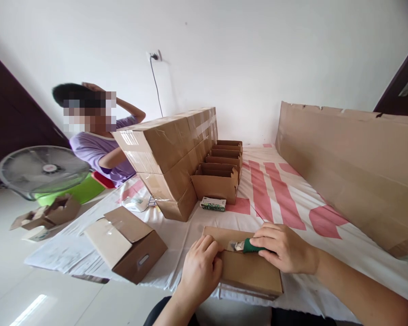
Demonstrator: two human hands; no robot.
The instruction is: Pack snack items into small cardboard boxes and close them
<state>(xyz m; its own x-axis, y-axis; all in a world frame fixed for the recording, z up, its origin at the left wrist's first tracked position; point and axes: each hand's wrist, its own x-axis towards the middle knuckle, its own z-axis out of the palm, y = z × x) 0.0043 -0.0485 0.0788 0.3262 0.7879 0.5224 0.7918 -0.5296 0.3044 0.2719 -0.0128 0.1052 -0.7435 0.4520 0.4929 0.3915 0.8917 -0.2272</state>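
Note:
A closed cardboard box (248,271) lies in front of me at the table's near edge. My left hand (202,267) is curled against its left side, fingers bent over the top by the seam. In my right hand (282,249) is a utility knife with a green handle (253,245). Its pale metallic head points left and touches the top of the box at the taped seam, close to my left fingertips. The exact blade tip is too small to make out.
Stacked taped cartons (170,145) stand at centre left, with open-topped boxes (214,181) beside them and a small green-white box (213,204) in front. Another carton (139,258) sits left. A cardboard panel (347,167) rises right. Across the table is a person in purple (91,149), near a fan (47,168).

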